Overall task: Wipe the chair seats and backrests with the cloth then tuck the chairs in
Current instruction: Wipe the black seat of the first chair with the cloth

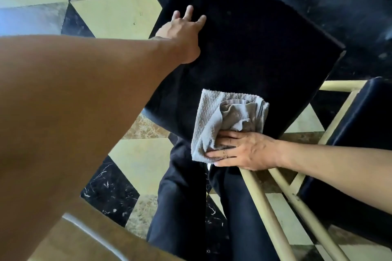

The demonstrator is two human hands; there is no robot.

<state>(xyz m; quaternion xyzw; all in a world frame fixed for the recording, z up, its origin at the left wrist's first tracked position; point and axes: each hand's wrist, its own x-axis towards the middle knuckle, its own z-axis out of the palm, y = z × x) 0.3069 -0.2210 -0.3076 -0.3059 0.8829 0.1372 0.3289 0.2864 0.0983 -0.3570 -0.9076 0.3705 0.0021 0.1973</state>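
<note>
Up ahead, left hand (182,34) fingers (188,11) spread on the dark seat (254,48); right hand (244,151) fingers (224,140) clamp the grey cloth (222,116).

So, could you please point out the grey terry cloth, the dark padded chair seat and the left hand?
Grey terry cloth (214,116): head view, on its flat looped part.
Dark padded chair seat (254,48): head view, on the bare middle of the cushion.
Left hand (182,29): head view, on the back of the hand.
</note>
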